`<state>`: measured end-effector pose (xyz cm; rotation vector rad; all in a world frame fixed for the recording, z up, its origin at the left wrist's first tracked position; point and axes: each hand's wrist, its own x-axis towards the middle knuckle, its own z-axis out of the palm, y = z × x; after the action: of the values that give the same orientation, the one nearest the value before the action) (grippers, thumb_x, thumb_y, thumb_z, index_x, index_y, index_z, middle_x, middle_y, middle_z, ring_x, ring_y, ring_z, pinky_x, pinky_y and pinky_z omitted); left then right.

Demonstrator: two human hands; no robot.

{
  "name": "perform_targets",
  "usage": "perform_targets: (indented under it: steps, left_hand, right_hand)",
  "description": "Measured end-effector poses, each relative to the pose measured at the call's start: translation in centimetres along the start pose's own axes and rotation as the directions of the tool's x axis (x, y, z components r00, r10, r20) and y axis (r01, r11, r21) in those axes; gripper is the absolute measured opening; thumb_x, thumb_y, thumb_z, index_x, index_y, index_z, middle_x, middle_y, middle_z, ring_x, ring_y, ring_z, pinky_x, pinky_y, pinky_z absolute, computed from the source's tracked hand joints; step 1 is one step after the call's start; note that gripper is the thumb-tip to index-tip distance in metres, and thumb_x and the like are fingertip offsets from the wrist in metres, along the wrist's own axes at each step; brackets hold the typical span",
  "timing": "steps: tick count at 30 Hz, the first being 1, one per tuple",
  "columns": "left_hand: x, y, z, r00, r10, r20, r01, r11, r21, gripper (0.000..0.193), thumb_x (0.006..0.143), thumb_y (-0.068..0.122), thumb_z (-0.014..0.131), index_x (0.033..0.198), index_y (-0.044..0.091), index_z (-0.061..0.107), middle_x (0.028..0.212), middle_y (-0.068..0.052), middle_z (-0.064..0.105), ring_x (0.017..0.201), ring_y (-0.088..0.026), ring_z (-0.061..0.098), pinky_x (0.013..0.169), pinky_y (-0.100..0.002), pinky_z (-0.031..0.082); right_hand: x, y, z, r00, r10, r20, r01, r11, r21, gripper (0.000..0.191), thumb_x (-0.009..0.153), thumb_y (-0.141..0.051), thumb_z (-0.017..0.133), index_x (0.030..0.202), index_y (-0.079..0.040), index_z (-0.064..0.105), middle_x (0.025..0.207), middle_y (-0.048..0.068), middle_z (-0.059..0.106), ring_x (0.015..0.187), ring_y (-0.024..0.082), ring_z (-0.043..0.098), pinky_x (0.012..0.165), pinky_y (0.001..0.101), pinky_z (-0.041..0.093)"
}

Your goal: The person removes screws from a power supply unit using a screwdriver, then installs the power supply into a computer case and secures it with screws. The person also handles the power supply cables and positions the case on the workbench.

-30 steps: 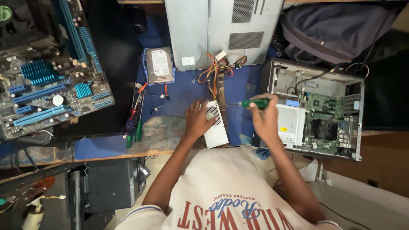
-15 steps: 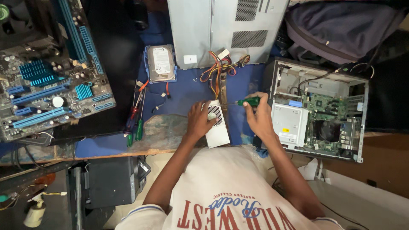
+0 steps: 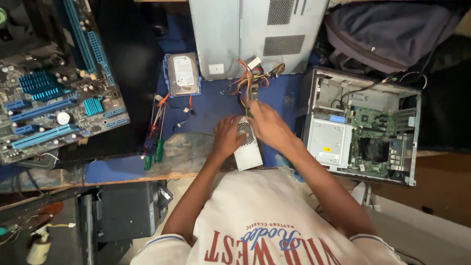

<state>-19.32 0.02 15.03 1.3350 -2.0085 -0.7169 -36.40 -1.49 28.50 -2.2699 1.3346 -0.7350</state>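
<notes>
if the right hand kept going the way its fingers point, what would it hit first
Most likely the bundle of coloured wires just beyond the right hand, then the grey computer case behind them. Depth is hard to judge from above.

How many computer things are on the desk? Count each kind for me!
Motherboard lying loose: 1
Hard drive: 1
Power supply box, under both hands: 1
Open computer case: 1
Closed grey tower case: 1
Screwdrivers: at least 2, the bundle is hard to separate
Total: at least 7
</notes>
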Motion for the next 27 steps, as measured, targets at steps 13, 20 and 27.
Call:
perform_targets:
  steps: [13,20,27]
  left_hand:
    - [4.9,3.7,-1.7,0.978,0.206,-0.024,-0.197,0.888,-0.415,0.028,0.083,-0.005,0.062,0.111,-0.004,0.060,0.096,-0.026,0.065,0.092,-0.047,0.066,0.075,-0.043,0.054]
    - [6.3,2.9,-1.2,0.935,0.331,0.126,-0.255,0.877,-0.408,0.010,0.093,0.004,0.069,0.101,-0.001,0.066,0.090,-0.022,0.069,0.084,-0.041,0.071,0.072,-0.043,0.055]
    - [6.3,5.7,-2.6,0.963,0.238,0.123,-0.163,0.885,-0.436,0.010,0.089,0.001,0.066,0.099,-0.002,0.067,0.087,-0.021,0.069,0.077,-0.037,0.069,0.069,-0.042,0.053]
  right_hand:
    - [-0.5,-1.1,-4.0,0.968,0.211,0.138,-0.207,0.977,-0.041,0.036,0.096,-0.014,0.068,0.121,0.001,0.049,0.116,0.028,0.058,0.096,0.051,0.061,0.077,0.0545,0.052]
    - [-0.2,-1.2,-7.8,0.972,-0.159,0.173,0.158,0.987,0.022,0.046,0.084,0.008,0.056,0.130,0.005,0.056,0.119,0.021,0.059,0.109,0.043,0.064,0.090,0.0470,0.055]
    - [0.8,-0.4,-7.1,0.952,0.132,0.275,-0.030,0.938,-0.346,0.030,0.097,-0.025,0.069,0.106,0.003,0.060,0.101,0.020,0.061,0.089,0.039,0.068,0.071,0.0464,0.057]
